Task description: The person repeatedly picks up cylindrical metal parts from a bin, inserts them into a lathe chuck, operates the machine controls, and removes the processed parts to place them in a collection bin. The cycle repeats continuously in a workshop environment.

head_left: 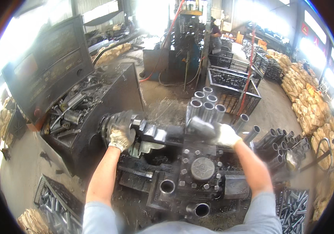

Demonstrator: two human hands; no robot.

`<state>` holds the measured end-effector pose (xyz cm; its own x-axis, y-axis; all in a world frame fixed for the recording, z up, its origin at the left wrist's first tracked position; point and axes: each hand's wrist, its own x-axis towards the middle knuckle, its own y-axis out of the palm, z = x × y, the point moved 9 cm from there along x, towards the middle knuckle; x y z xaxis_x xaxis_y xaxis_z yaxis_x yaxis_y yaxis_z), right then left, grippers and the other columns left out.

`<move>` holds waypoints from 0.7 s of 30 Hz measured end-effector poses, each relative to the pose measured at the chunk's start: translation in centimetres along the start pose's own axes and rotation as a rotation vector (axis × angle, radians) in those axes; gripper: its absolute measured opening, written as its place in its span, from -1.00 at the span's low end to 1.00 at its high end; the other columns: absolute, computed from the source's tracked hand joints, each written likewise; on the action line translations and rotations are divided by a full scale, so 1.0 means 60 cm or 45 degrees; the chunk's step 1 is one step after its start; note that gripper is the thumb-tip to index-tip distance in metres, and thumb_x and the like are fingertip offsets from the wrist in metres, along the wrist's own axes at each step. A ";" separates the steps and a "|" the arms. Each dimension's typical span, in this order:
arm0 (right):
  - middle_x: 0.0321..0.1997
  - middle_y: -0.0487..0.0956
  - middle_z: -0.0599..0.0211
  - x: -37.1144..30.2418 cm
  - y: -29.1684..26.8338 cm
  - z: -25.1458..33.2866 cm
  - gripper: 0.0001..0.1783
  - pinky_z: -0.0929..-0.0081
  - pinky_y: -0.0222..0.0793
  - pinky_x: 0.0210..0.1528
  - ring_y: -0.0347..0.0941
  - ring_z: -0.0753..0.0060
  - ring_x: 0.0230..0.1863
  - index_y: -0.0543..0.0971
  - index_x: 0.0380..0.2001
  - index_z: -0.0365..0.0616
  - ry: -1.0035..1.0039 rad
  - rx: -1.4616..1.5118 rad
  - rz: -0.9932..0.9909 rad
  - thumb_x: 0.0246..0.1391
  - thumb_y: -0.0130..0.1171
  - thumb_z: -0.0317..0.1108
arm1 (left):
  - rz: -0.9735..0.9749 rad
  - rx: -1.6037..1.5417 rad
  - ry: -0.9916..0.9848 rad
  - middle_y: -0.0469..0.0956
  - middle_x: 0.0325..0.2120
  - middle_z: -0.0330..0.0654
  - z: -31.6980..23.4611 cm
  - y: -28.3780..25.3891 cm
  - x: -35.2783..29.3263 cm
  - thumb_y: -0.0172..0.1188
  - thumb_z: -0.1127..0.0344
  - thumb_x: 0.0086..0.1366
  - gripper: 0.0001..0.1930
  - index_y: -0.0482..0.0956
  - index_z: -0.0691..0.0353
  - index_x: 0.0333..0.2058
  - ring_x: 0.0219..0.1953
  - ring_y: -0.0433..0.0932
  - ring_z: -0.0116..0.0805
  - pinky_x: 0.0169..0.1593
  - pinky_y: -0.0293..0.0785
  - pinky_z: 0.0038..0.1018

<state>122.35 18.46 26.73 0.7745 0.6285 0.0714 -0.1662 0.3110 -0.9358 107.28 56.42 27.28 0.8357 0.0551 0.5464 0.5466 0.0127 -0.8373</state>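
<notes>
My left hand (121,132), in a white glove with blackened fingers, is curled over the dark lathe chuck (105,126). Stepped metal jaws (151,132) stick out to its right. Above the square tool post (202,168), my right hand (224,135), gloved too, is closed around a short grey metal tube (200,128), smeared by motion. The fingers of that hand are partly hidden. Just beyond it stands a cluster of upright metal tubes (208,110). Nearer me, one tube stands upright (167,187) and another lies tilted (202,210) on the machine.
Several more tubes (278,142) stand to the right. Crates of metal parts (54,206) sit low at left and at lower right (294,206). An open-lidded metal cabinet (108,85) stands at left, with wire crates (233,89) farther back. Sacks (309,103) line the right side.
</notes>
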 end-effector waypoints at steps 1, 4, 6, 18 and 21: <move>-0.08 0.73 -0.22 -0.033 -0.036 -0.013 -0.12 0.08 0.65 0.10 0.73 -0.15 -0.02 0.53 0.23 -0.17 0.177 0.227 -0.211 -0.17 0.50 -0.01 | -0.078 0.006 0.045 0.49 0.32 0.10 -0.005 -0.004 0.000 0.30 0.30 0.13 -0.19 0.36 0.18 0.42 0.43 0.39 0.12 0.54 0.16 -0.04; -0.07 0.72 -0.23 -0.074 -0.127 0.036 -0.22 0.05 0.64 0.10 0.73 -0.17 -0.02 0.53 0.20 -0.18 0.266 0.276 -0.531 -0.07 0.46 -0.04 | -0.074 0.031 0.060 0.52 0.29 0.10 -0.004 -0.002 0.010 0.32 0.27 0.12 -0.18 0.37 0.19 0.41 0.37 0.43 0.14 0.48 0.25 0.00; -0.07 0.73 -0.12 -0.106 -0.179 0.124 -0.24 0.04 0.64 0.08 0.72 -0.20 -0.05 0.53 0.20 -0.14 0.079 0.186 -0.640 -0.08 0.47 -0.05 | -0.031 0.023 -0.012 0.49 0.31 0.11 -0.004 -0.016 0.008 0.38 0.18 0.14 -0.14 0.33 0.20 0.43 0.37 0.41 0.16 0.49 0.23 -0.02; -0.12 0.69 0.33 -0.354 0.257 0.499 -0.36 0.48 0.57 -0.06 0.63 0.51 -0.16 0.60 0.14 -0.25 0.298 1.648 0.590 0.09 0.53 -0.10 | 0.645 -2.984 -0.446 0.56 0.24 0.10 -0.228 -0.072 -0.427 0.55 0.03 0.18 -0.04 0.27 0.29 0.43 0.26 0.60 0.01 0.37 0.48 -0.11; -0.14 0.69 0.35 -0.382 0.402 0.436 -0.32 0.53 0.54 -0.06 0.62 0.52 -0.16 0.65 0.08 -0.27 0.618 1.913 0.531 0.14 0.51 0.10 | 0.672 -2.806 -1.410 0.66 0.04 -0.02 -0.198 0.042 -0.523 0.44 0.18 0.33 -0.43 0.48 0.27 0.21 0.06 0.69 -0.16 0.13 0.65 -0.16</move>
<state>84.61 30.23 11.55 0.5863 0.6622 -0.4666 -0.5875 0.7442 0.3179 83.06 42.86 8.25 0.9279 -0.0351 -0.3713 0.2621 -0.6471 0.7160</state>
